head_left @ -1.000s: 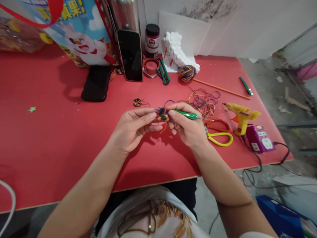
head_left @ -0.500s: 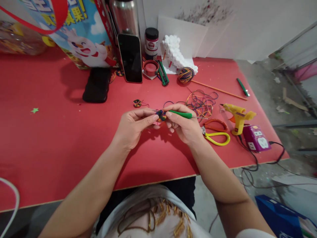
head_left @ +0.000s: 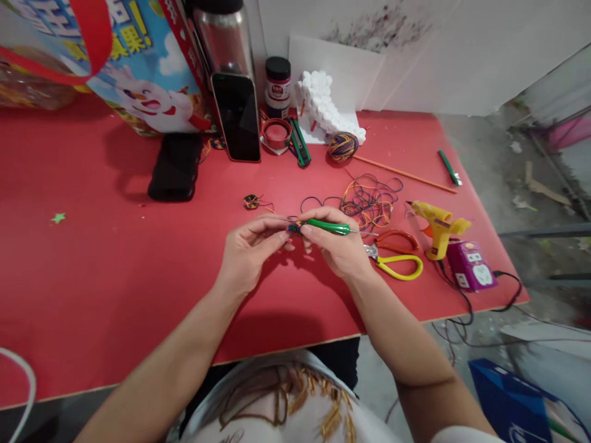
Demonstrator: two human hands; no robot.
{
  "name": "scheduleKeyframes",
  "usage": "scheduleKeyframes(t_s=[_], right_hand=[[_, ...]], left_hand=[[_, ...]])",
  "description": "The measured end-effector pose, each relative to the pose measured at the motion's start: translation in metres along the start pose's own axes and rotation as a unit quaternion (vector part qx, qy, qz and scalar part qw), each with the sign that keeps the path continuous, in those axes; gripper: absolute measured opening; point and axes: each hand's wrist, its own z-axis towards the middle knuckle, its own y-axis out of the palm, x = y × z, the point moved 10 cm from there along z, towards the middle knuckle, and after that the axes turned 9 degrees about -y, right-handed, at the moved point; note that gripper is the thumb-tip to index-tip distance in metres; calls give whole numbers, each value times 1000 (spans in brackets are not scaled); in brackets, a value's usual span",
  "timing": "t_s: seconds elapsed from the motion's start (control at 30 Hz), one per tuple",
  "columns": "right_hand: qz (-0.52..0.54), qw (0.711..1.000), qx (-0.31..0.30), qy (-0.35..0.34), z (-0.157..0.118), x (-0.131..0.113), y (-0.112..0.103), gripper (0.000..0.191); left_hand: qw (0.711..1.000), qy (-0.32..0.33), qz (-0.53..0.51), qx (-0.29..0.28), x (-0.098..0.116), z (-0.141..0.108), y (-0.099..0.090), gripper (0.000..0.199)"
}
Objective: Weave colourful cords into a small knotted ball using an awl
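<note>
My left hand [head_left: 249, 249] pinches a small multicoloured yarn piece [head_left: 294, 227] between thumb and fingers. My right hand [head_left: 335, 240] is closed on the green handle of a crochet hook [head_left: 329, 226], its fingertips against the right side of the same piece. The hook's tip is too small to make out among the fingers. Just beyond the right hand lies a loose tangle of multicoloured yarn [head_left: 369, 200], and farther back rests a yarn ball [head_left: 343, 147]. Behind the left hand a second small yarn piece [head_left: 251, 202] with a loose tail lies on the red table [head_left: 184, 271].
Right of my hands are scissors [head_left: 399, 267], a yellow glue gun [head_left: 438, 224] and a purple power block [head_left: 471, 266] with cords. Behind stand a phone [head_left: 237, 117], a steel bottle [head_left: 224, 37], a jar [head_left: 277, 86] and a green cutter [head_left: 300, 143]. A black case [head_left: 175, 166] lies left.
The camera view has shifted slightly, so the table items sit a little lower and farther left. The yarn piece is now more covered by my fingers. Both hands keep their grips.
</note>
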Motion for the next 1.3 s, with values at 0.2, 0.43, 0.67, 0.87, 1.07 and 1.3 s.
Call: scheduleKeyframes(t_s=[0.2,0.43,0.67,0.87,1.07,1.3], right_hand=[[1,1000,-10,21,0,4,0,21],[-23,999,3,25,0,7,-2,25],[-225,966,8,-128,-2,-31,3,9],[-359,886,-5,-295,-16,-57,23,12],[-385,863,-43,-324,-20,-54,32,19],[-367,870,-62,-323,-22,-54,37,24]], left_hand=[[999,34,33,11,2,0,-4,15],[998,-22,-22,47,-10,4,-9,15],[998,-43,-35,28,-14,8,-6,36],[999,-5,-27,42,-11,6,-6,28],[997,-14,-64,50,-20,7,-4,32],[988,-80,-129,15,-23,11,2,27]])
